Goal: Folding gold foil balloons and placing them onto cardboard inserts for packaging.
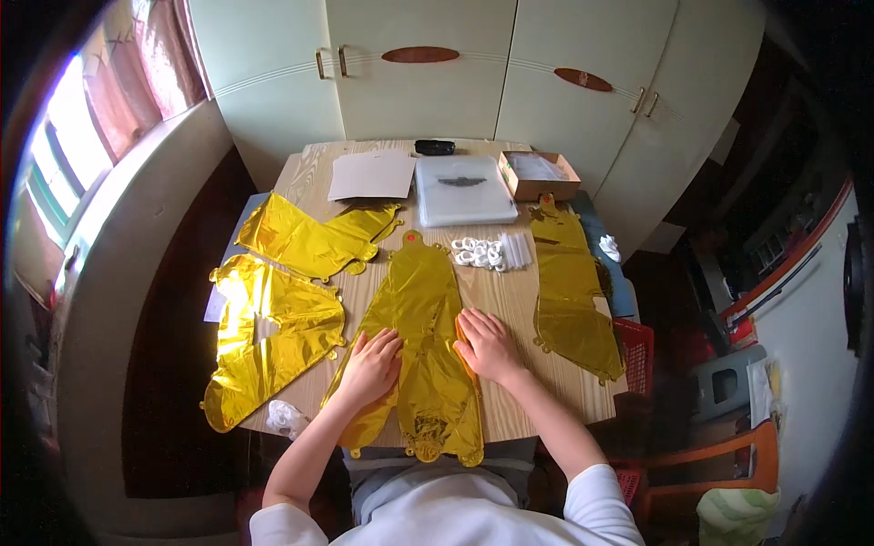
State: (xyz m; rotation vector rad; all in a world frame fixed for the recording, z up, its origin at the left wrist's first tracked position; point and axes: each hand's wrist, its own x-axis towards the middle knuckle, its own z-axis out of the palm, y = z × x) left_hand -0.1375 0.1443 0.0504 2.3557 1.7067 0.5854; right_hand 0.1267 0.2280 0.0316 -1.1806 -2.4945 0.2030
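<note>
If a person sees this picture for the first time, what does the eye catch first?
Shiny gold foil balloons, flat and uninflated, cover the wooden table. The left hand and right hand press flat on the middle gold foil balloon. Behind it lie a pile of small white plastic clips and a flat clear plastic packet.

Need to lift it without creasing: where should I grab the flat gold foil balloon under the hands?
Probably pinch the gold foil balloon at its narrow orange-tipped top end, from the far side: it lies flat, and the left hand and right hand press its lower half.
</note>
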